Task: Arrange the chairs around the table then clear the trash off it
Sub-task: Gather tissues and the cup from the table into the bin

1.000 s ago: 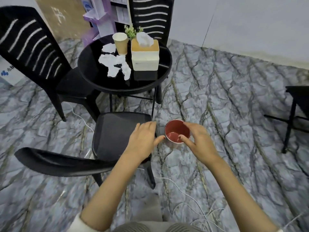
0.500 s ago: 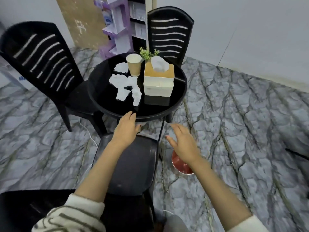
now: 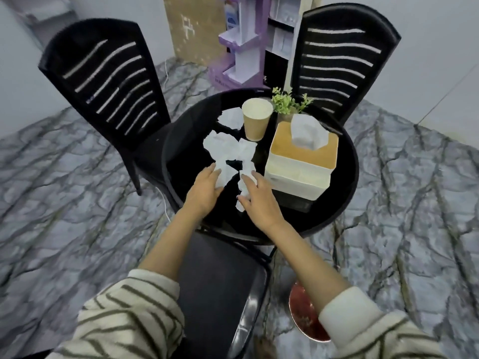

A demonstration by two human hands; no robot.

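Observation:
A round black table (image 3: pixel 344 203) carries several crumpled white tissues (image 3: pixel 228 149), a tan paper cup (image 3: pixel 256 121) and a cream tissue box (image 3: pixel 300 167). My left hand (image 3: pixel 204 190) lies flat with its fingertips on the near edge of the tissue pile, fingers apart. My right hand (image 3: pixel 259 200) rests on a twisted strip of tissue (image 3: pixel 243 187); whether it grips the strip I cannot tell. Three black chairs surround the table: one at the left (image 3: pixel 103 81), one at the back right (image 3: pixel 342 58), and one whose seat (image 3: pixel 220 286) lies under my arms.
A small red bin (image 3: pixel 305 314) stands on the marbled floor by my right forearm. A little green plant (image 3: pixel 287 102) sits behind the cup. A purple shelf unit (image 3: pixel 241 45) and brown board stand against the back wall. A white cable runs along the floor under the table.
Both hands have moved up from the chair seat and the red bin onto the tabletop and now touch the tissues. The camera has moved closer over the table.

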